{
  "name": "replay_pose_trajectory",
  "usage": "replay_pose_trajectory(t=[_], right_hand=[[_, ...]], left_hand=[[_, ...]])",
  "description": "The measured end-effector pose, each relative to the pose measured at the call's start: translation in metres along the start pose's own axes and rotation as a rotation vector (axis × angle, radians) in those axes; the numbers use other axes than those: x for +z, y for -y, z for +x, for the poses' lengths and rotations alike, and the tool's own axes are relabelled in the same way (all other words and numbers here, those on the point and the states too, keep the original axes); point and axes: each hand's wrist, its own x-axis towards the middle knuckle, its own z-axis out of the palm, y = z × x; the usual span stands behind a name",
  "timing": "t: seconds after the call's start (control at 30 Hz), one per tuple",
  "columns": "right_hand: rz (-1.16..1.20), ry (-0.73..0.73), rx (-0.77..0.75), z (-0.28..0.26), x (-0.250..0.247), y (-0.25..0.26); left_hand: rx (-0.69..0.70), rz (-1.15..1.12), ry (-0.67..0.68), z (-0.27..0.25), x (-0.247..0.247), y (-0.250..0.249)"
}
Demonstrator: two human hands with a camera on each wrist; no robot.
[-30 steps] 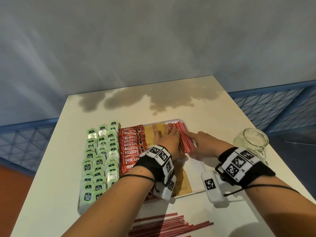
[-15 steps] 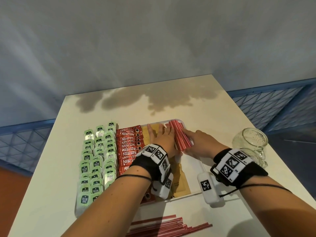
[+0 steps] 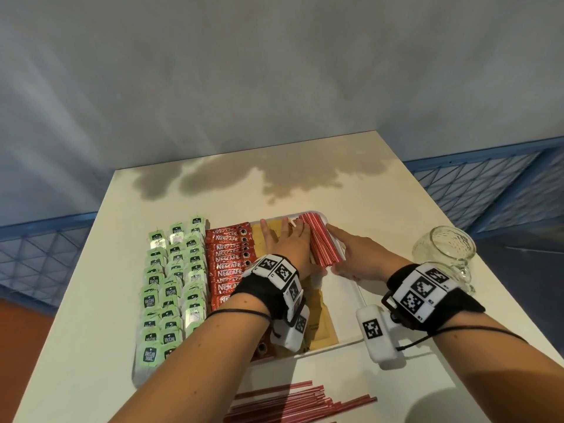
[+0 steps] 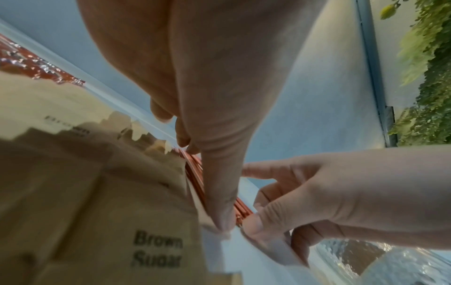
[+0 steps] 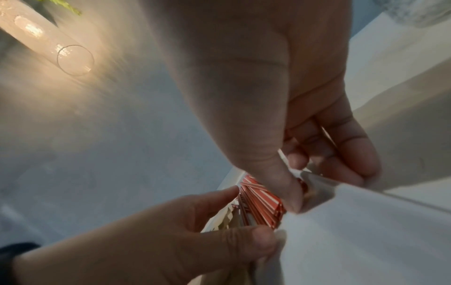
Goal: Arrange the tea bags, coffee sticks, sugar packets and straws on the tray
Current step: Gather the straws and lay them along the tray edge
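A white tray [image 3: 343,296] holds rows of green tea bags [image 3: 171,285], red coffee sticks [image 3: 229,254] and brown sugar packets [image 3: 320,315]. A bundle of red striped straws [image 3: 317,242] lies at the tray's far right. My left hand [image 3: 290,242] presses its left side with straight fingers, resting over the sugar packets [image 4: 122,212]. My right hand [image 3: 351,248] cups the right side, index stretched along the straws [image 4: 195,173], other fingers curled. Both thumbs push on the near ends of the straws [image 5: 258,200].
More loose red straws [image 3: 290,404] lie on the white table [image 3: 305,184] in front of the tray. A glass mug [image 3: 445,251] stands to the right, close to my right wrist. The table's right edge is just beyond it.
Both hands have squeezed the straw bundle tighter and turned it a little more in line with the tray's length. The thumbs have come together at its near end.
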Motion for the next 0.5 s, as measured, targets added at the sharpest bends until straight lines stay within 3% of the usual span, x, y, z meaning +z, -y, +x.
replay_pose_trajectory(t=[0.3,0.5], right_hand=[[-0.025,-0.007,0.011,-0.004,-0.001,0.002],[-0.099,-0.082,-0.087,-0.045,-0.007,0.028]], left_hand=[[0.017,0.007,-0.049,-0.006,-0.002,-0.002],[0.065,-0.051,-0.087,-0.061,-0.016,0.006]])
